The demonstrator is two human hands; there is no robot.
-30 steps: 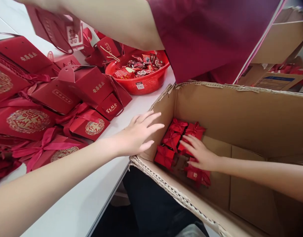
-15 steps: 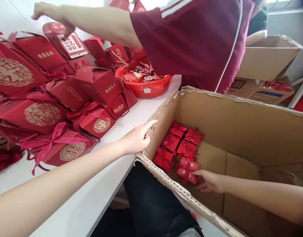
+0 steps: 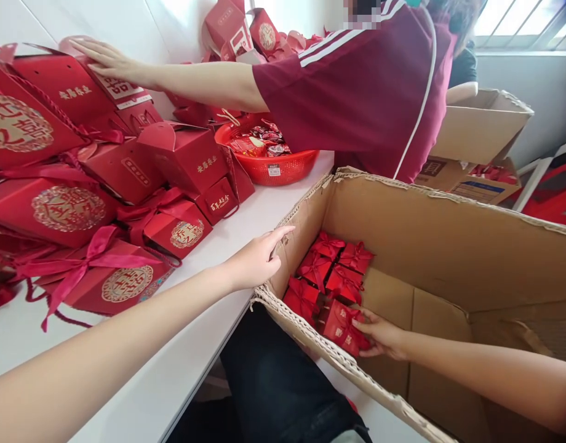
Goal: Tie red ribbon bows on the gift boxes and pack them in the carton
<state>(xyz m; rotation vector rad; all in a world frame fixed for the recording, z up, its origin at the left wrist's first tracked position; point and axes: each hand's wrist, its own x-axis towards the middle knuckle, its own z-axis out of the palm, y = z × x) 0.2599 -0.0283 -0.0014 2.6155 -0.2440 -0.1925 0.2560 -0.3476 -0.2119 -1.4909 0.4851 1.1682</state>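
My left hand (image 3: 258, 259) rests against the outer left wall of a big cardboard box (image 3: 449, 246), its fingers extended along the rim. Deep in the box, my right hand (image 3: 382, 335) has its fingers curled on a small red ribboned gift box (image 3: 342, 325) in the near left corner. Several more small red gift boxes (image 3: 334, 264) lie packed side by side just beyond it on the box floor.
Red gift boxes and bags with gold emblems (image 3: 80, 203) crowd the white table (image 3: 163, 369) on the left. A red basket of sweets (image 3: 269, 154) stands behind them. A person in a maroon shirt (image 3: 366, 92) reaches over the pile. More cardboard boxes (image 3: 481, 141) stand at the back right.
My right hand drew back from the packed boxes to the near corner and took hold of one small box. My left hand settled against the box wall. The other person's arm lowered onto the pile.
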